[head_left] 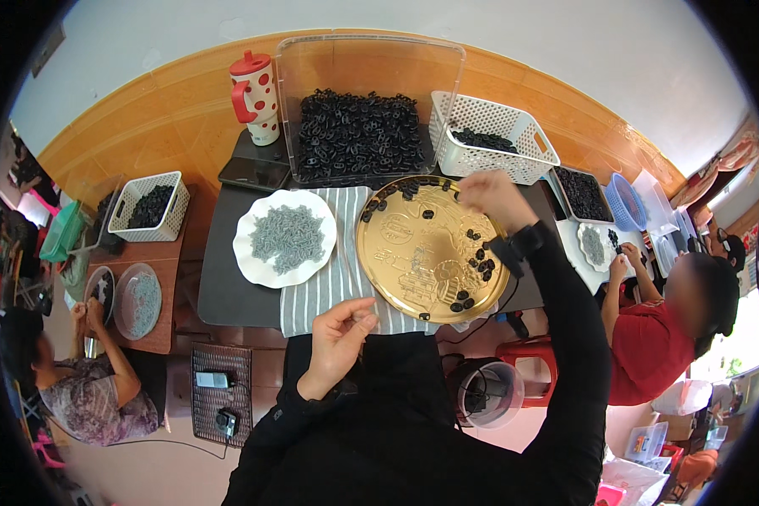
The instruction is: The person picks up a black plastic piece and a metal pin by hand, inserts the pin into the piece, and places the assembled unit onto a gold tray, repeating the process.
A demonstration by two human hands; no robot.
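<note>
My left hand is raised in front of the table's near edge, thumb and forefinger pinched together; whatever lies between them is too small to make out. My right hand reaches over the far right rim of a round gold tray, its fingers bent down and not clear enough to read. Small black plastic pieces are scattered on that tray, mostly along its far and right sides. To the left, a white scalloped plate holds a heap of small grey pieces. A striped cloth lies under plate and tray.
Behind the tray stand a clear bin of black pieces, a white basket, a dotted tumbler and a dark phone. A bucket is below. People work at the left table and on the right.
</note>
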